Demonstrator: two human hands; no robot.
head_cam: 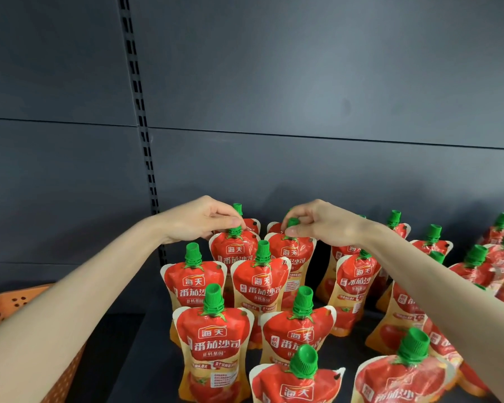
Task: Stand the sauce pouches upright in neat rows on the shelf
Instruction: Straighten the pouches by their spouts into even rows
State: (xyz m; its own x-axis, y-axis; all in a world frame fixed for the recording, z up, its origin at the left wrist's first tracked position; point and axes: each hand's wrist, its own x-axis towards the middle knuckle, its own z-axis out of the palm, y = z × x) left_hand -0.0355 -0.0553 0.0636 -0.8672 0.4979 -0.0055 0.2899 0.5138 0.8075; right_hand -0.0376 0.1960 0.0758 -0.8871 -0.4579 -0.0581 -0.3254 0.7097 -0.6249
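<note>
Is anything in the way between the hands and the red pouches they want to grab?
No, nothing visible. The left hand pinches the left pouch by its green cap, and the right hand pinches the right pouch the same way. The front pouches stand nearer the person, not between fingers and caps.

Red pouches [213, 338], green caps [193, 253]

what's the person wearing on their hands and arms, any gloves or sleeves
Nothing that shows: the left hand and right hand have no gloves, rings or watch, and the left forearm and right forearm are uncovered, no sleeve in view.
</note>
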